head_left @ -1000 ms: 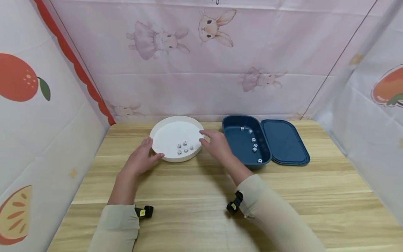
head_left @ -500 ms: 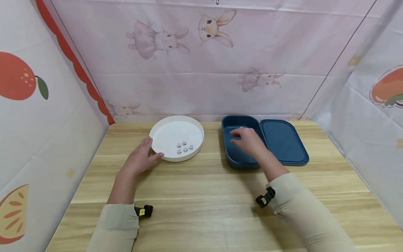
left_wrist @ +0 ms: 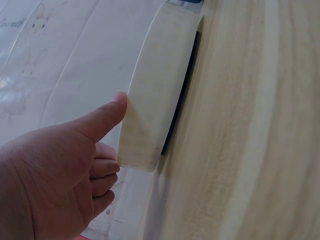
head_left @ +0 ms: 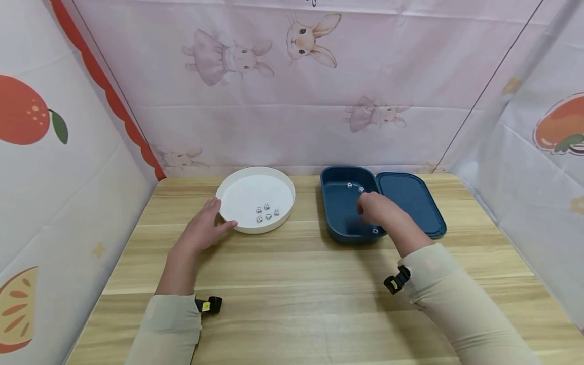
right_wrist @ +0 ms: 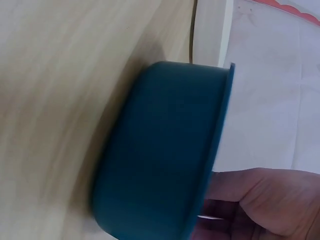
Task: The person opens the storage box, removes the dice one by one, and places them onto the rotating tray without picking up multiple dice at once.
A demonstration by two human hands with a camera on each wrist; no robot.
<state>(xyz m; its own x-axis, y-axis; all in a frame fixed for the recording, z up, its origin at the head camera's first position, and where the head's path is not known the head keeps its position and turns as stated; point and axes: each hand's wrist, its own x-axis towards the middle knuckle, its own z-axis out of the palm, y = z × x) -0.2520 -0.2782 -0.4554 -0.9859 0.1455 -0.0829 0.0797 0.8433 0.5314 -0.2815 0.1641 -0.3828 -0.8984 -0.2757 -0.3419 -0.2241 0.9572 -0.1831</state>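
My right hand (head_left: 380,209) has moved from the right rim of the white tray (head_left: 244,195), a second ago, down into the blue box (head_left: 338,213); I can't tell whether its fingers hold anything. Nearest are my beige sleeves (head_left: 169,324). Farther on, my left hand (head_left: 206,227), thumb and fingers spread wide, touches the tray's left rim. Five white dice (head_left: 268,216) lie in its near right part. In the box, one die (head_left: 375,231) shows near, two dice (head_left: 361,189) far. The lid (head_left: 412,200) lies just right; a rabbit-print cloth (head_left: 292,132) hangs far behind.
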